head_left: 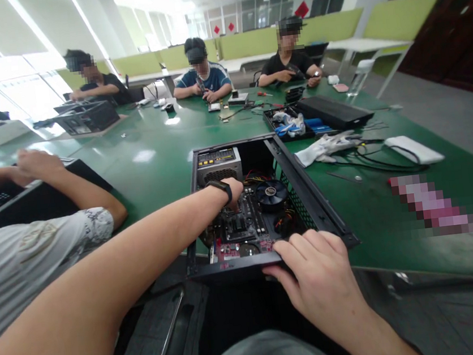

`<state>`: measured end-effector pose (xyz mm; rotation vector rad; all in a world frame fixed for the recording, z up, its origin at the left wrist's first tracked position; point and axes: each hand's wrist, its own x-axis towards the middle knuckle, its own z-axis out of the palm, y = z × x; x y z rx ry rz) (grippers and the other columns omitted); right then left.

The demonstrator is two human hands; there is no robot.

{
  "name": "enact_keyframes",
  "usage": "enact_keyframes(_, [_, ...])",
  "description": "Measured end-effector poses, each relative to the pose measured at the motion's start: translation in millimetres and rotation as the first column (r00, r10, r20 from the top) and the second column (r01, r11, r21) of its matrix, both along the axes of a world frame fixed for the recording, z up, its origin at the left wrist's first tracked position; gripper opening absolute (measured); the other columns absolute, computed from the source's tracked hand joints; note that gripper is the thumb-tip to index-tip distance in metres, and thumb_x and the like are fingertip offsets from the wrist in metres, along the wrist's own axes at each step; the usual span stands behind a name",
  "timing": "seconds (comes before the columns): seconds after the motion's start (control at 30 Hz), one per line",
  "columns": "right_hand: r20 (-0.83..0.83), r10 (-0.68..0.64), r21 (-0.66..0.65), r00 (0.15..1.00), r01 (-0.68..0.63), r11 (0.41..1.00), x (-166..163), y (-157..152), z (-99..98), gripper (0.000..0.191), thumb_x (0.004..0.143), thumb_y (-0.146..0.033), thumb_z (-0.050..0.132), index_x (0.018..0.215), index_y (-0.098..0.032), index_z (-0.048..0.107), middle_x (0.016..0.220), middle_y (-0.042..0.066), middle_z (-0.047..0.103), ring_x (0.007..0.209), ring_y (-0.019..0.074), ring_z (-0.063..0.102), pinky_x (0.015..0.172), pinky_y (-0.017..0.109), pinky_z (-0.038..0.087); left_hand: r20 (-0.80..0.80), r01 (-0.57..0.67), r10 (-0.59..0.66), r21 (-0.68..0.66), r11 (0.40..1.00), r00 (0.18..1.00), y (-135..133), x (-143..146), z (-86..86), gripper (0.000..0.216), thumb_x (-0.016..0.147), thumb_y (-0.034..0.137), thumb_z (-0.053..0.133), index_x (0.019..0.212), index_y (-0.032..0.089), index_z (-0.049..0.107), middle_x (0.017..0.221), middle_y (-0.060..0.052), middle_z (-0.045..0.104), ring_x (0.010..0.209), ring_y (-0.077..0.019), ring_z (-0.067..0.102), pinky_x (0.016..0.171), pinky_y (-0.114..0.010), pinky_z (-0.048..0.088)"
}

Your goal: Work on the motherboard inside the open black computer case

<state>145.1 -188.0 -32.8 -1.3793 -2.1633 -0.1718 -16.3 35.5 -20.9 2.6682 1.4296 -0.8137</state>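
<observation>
An open black computer case (306, 192) lies on the green table (157, 158), hanging over the near edge. Inside it are a motherboard (245, 222), a round cooling fan (271, 193) and a grey power supply (218, 165). My left hand (235, 192), with a black band on the wrist, reaches into the case; its fingers point down onto the motherboard, curled together. Whether they hold anything is hidden. My right hand (315, 271) grips the case's near edge, fingers wrapped over the rim.
A person's arm in a white sleeve (55, 232) rests at my left beside another black case (29, 201). White gloves (322, 147), cables (371, 156) and a white box (412, 149) lie to the right. Several people work at the far side.
</observation>
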Motion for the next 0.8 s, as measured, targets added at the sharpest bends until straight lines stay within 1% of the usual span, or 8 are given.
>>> enact_keyframes(0.1, [-0.003, -0.002, -0.004, 1.0, 0.002, 1.0, -0.2, -0.5, -0.1, 0.015, 0.09, -0.037, 0.063, 0.093, -0.023, 0.062, 0.079, 0.001, 0.058, 0.078, 0.0203, 0.044, 0.079, 0.039, 0.029, -0.004, -0.018, 0.018, 0.002, 1.0, 1.0, 2.9, 0.1, -5.4, 0.057, 0.058, 0.042, 0.089, 0.107, 0.016, 0.076, 0.112, -0.018, 0.074, 0.104, -0.0309, 0.069, 0.085, -0.031, 0.055])
enact_keyframes(0.23, [-0.004, -0.005, 0.001, 1.0, 0.005, 1.0, -0.5, -1.0, 1.0, 0.015, 0.09, -0.038, 0.063, 0.093, -0.023, 0.062, 0.079, 0.001, 0.058, 0.078, 0.0205, 0.044, 0.078, 0.039, 0.029, 0.005, 0.011, -0.011, 0.007, 1.0, 1.0, 3.8, 0.1, -8.4, 0.056, 0.059, 0.043, 0.088, 0.106, 0.014, 0.077, 0.109, -0.019, 0.074, 0.103, -0.0322, 0.069, 0.086, -0.033, 0.055])
enact_keyframes(0.4, [0.006, -0.014, 0.003, 1.0, 0.014, 1.0, -0.4, -1.0, 0.6, 0.015, 0.09, -0.038, 0.063, 0.093, -0.023, 0.061, 0.079, 0.001, 0.057, 0.08, 0.0211, 0.045, 0.079, 0.039, 0.029, -0.036, 0.008, -0.008, -0.016, 1.0, 0.999, -0.6, 3.2, 0.9, 0.046, 0.06, 0.036, 0.088, 0.1, 0.017, 0.078, 0.107, -0.015, 0.076, 0.101, -0.0288, 0.07, 0.084, -0.029, 0.055])
enact_keyframes(0.5, [0.005, -0.008, -0.004, 1.0, 0.008, 1.0, -0.2, -1.1, -0.4, 0.015, 0.091, -0.038, 0.061, 0.093, -0.023, 0.061, 0.08, 0.001, 0.057, 0.08, 0.0211, 0.045, 0.079, 0.039, 0.029, -0.058, -0.001, -0.001, -0.032, 0.999, 0.998, -3.1, 5.0, 5.4, 0.038, 0.065, 0.029, 0.084, 0.099, 0.015, 0.079, 0.107, -0.017, 0.075, 0.099, -0.0287, 0.07, 0.082, -0.03, 0.055])
enact_keyframes(0.6, [0.001, -0.009, -0.007, 1.0, 0.009, 1.0, 0.1, -1.5, -0.6, 0.015, 0.091, -0.038, 0.061, 0.094, -0.023, 0.061, 0.079, 0.002, 0.057, 0.081, 0.0211, 0.045, 0.079, 0.039, 0.029, -0.045, 0.008, -0.009, -0.025, 1.0, 0.999, -4.2, 5.6, 6.2, 0.04, 0.065, 0.026, 0.083, 0.102, 0.011, 0.078, 0.106, -0.02, 0.075, 0.098, -0.0308, 0.07, 0.082, -0.032, 0.056])
enact_keyframes(0.7, [-0.008, -0.01, -0.011, 1.0, 0.01, 1.0, 0.5, -2.1, -0.5, 0.015, 0.091, -0.038, 0.061, 0.096, -0.024, 0.061, 0.08, 0.002, 0.057, 0.081, 0.0212, 0.045, 0.079, 0.039, 0.03, -0.019, 0.009, -0.009, -0.027, 1.0, 1.0, -5.1, 5.4, 6.5, 0.042, 0.061, 0.024, 0.085, 0.1, 0.011, 0.079, 0.105, -0.02, 0.075, 0.098, -0.0321, 0.071, 0.082, -0.034, 0.056])
enact_keyframes(0.8, [-0.026, -0.009, -0.024, 1.0, 0.008, 1.0, 0.6, -2.1, -2.0, 0.016, 0.091, -0.039, 0.061, 0.099, -0.024, 0.061, 0.083, 0.002, 0.059, 0.082, 0.0212, 0.046, 0.08, 0.04, 0.031, -0.008, 0.015, -0.015, -0.034, 0.999, 1.0, -5.5, 5.0, 6.8, 0.039, 0.062, 0.025, 0.084, 0.099, 0.011, 0.079, 0.104, -0.02, 0.075, 0.097, -0.0316, 0.071, 0.082, -0.034, 0.056])
